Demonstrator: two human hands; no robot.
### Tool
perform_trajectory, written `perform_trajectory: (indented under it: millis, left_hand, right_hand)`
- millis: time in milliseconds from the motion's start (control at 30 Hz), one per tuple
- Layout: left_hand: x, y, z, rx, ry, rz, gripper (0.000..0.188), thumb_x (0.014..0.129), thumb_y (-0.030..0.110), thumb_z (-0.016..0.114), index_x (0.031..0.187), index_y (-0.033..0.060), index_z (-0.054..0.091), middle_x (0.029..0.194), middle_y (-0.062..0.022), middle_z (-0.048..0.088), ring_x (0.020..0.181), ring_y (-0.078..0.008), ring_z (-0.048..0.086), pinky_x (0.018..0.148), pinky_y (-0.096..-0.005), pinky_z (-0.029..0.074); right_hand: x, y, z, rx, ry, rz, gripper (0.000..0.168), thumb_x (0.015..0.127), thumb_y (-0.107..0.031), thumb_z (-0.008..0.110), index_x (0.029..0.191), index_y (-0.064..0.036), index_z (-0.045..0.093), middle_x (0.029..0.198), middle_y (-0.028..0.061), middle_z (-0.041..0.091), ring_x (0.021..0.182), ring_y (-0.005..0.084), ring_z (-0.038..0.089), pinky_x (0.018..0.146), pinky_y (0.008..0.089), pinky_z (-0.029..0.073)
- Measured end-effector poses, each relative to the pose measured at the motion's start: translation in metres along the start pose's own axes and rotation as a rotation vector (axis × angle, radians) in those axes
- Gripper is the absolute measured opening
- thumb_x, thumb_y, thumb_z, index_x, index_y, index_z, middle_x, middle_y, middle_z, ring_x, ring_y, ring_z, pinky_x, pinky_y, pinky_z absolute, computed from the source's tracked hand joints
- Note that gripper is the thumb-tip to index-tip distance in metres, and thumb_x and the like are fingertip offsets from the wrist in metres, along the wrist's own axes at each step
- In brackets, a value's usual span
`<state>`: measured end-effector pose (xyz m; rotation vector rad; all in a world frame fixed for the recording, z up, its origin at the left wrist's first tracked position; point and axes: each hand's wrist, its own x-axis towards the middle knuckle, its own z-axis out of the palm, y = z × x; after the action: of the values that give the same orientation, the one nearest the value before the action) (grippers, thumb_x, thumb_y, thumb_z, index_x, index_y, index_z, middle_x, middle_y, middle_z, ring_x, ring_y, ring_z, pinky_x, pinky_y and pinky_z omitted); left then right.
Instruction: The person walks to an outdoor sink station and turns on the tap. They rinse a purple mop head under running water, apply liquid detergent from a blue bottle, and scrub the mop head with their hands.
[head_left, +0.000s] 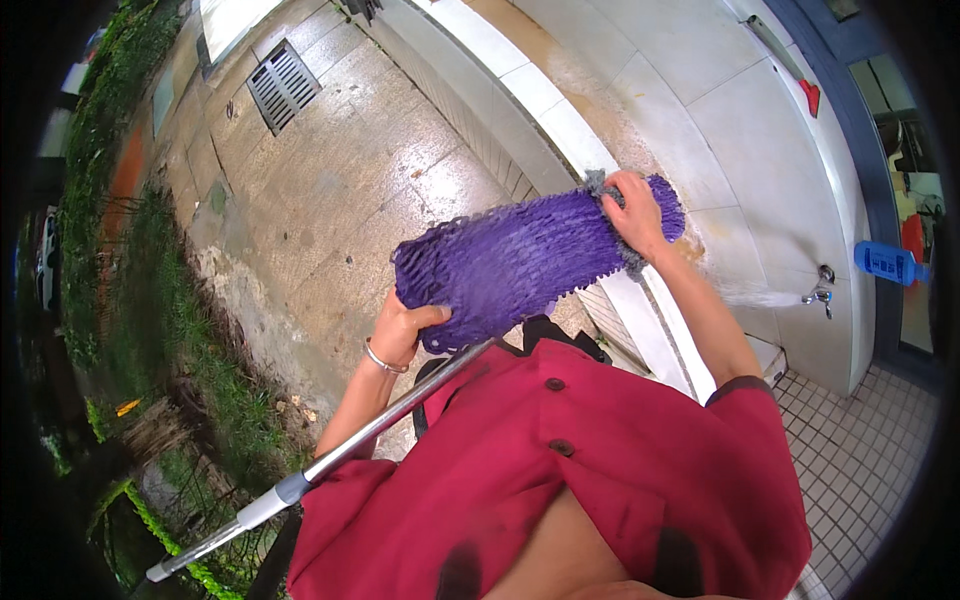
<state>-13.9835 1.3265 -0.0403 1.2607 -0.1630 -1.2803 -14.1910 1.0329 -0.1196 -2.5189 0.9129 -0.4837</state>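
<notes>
A purple chenille flat mop head (517, 255) spans the space between my two hands. At its near-left end my left hand (409, 322) grips the edge, with the thumb on top of the pile. My right hand (637, 214) is closed over the far end, where a grey cloth or fringe (634, 259) crosses the purple pile. The mop's metal pole (405, 401) runs from under the head down to the left, along my left arm. Right of my right hand, water sprays from a wall tap (817, 296) towards the low basin.
A white-tiled curb (551, 109) edges the wet basin floor. A blue bottle (889, 262) stands on the ledge at right, and a red-tipped tool (787, 64) lies farther along it. A metal drain grate (283, 86) is set in the wet paving; grass (195, 360) borders the left.
</notes>
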Motion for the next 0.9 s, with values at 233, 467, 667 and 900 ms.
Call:
perform_trajectory:
  millis: [233,467,667,900]
  left_hand:
    - [0.007,0.004,0.002,-0.011,-0.033,-0.009,0.050,0.061,-0.011,0.057,0.110,-0.0004,0.052,0.099,-0.0055,0.060,0.089,-0.0169,0.056,0.082,-0.0295,0.044]
    - [0.014,-0.004,-0.002,0.008,-0.050,-0.048,0.048,0.061,-0.012,0.057,0.107,0.0005,0.053,0.097,-0.0040,0.059,0.088,-0.0162,0.056,0.081,-0.0302,0.044]
    - [0.015,-0.003,-0.008,0.054,-0.044,-0.050,0.040,0.067,-0.005,0.062,0.105,0.0037,0.055,0.099,-0.0042,0.059,0.090,-0.0161,0.057,0.078,-0.0270,0.047]
    - [0.010,-0.007,-0.014,0.299,-0.138,0.012,0.044,0.067,-0.006,0.063,0.109,0.0026,0.050,0.104,-0.0042,0.057,0.095,-0.0137,0.054,0.082,-0.0286,0.045]
  right_hand:
    - [-0.001,-0.113,-0.006,0.189,-0.213,-0.389,0.036,0.078,-0.027,0.061,0.110,-0.012,0.054,0.124,0.0139,0.047,0.119,0.0326,0.038,0.099,0.0430,0.031]
    - [0.005,-0.096,0.002,0.364,-0.270,-0.378,0.011,0.074,-0.020,0.063,0.080,-0.011,0.060,0.112,0.0031,0.058,0.095,0.0251,0.053,0.081,0.0348,0.043]
    - [-0.001,-0.215,-0.002,0.347,-0.020,-0.610,0.036,0.068,-0.019,0.067,0.103,-0.024,0.060,0.092,-0.0025,0.055,0.078,0.0205,0.052,0.062,0.0300,0.048]
    - [-0.002,-0.205,-0.001,0.199,-0.206,-0.676,0.024,0.067,-0.021,0.064,0.090,-0.022,0.061,0.086,0.0010,0.054,0.075,0.0216,0.052,0.057,0.0324,0.047]
